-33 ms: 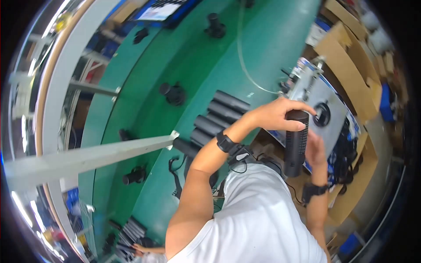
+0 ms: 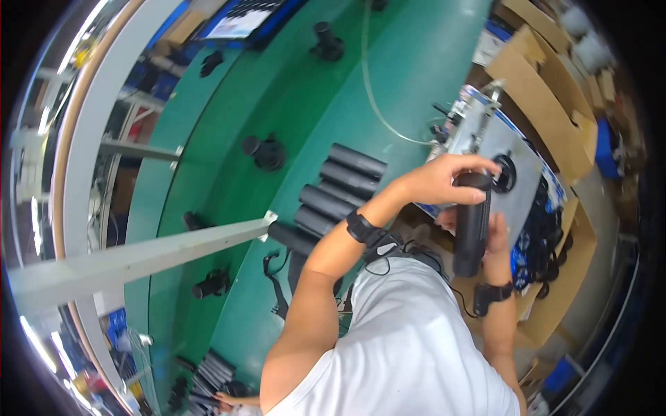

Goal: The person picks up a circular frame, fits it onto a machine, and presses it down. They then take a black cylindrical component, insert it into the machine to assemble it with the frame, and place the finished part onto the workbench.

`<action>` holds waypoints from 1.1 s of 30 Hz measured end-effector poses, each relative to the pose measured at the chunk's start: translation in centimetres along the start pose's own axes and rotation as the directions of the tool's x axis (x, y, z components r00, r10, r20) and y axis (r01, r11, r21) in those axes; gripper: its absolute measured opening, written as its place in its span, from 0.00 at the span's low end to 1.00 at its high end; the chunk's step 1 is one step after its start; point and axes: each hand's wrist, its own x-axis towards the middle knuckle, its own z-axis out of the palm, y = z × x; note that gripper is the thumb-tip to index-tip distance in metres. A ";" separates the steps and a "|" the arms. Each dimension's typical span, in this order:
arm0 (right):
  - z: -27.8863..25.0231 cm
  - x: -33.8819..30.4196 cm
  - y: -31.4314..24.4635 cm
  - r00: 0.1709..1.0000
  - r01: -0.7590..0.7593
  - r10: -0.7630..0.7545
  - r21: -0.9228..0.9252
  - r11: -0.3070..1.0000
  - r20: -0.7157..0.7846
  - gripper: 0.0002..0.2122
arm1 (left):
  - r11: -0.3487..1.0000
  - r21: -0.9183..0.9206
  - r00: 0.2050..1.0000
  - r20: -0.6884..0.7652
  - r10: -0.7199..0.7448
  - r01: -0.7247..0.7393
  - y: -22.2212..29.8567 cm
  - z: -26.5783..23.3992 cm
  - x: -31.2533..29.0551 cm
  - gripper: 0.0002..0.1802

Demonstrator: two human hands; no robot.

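A black cylinder [image 2: 471, 239] stands nearly upright in front of me, its smooth side mostly toward the view. Over its top end my left hand [image 2: 451, 182] is curled, thumb and fingers on either side of the rim. My right hand [image 2: 497, 239] wraps the body from behind; its fingertips show at the left of the cylinder and the rest is partly hidden. Just beyond the hands lies a grey metal fixture plate [image 2: 479, 163] carrying a black ring [image 2: 504, 173]. Several black tubes [image 2: 352, 177] lie side by side on the green bench, left of my left forearm.
A moving-belt-like green strip [image 2: 291, 104] carries upright black parts [image 2: 263, 152]. A pale metal bar [image 2: 173, 249] crosses the left side. At right stand cardboard boxes [image 2: 534, 76] and a carton of black parts [image 2: 538, 246]. Another person's hand [image 2: 225, 399] reaches tubes at lower left.
The cylinder has turned in my hands, so its slotted side now faces mostly away. My right hand's fingers have come round to its left side. My left hand stays at the top.
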 end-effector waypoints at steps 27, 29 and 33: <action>-9.5 -2.9 -7.2 0.382 0.472 -0.844 -0.705 0.529 -0.377 0.23 | 0.248 -0.776 0.650 0.258 -0.714 0.580 -11.1 10.8 -7.7 0.20; -10.5 -1.3 -7.5 0.434 0.324 -0.861 -0.845 0.424 -0.266 0.22 | 0.221 -0.791 0.649 0.269 -0.711 0.570 -11.2 10.5 -8.8 0.19; -12.7 0.2 -8.0 0.490 0.338 -0.797 -0.766 0.547 -0.353 0.23 | 0.227 -0.802 0.637 0.231 -0.736 0.552 -11.5 10.1 -10.3 0.18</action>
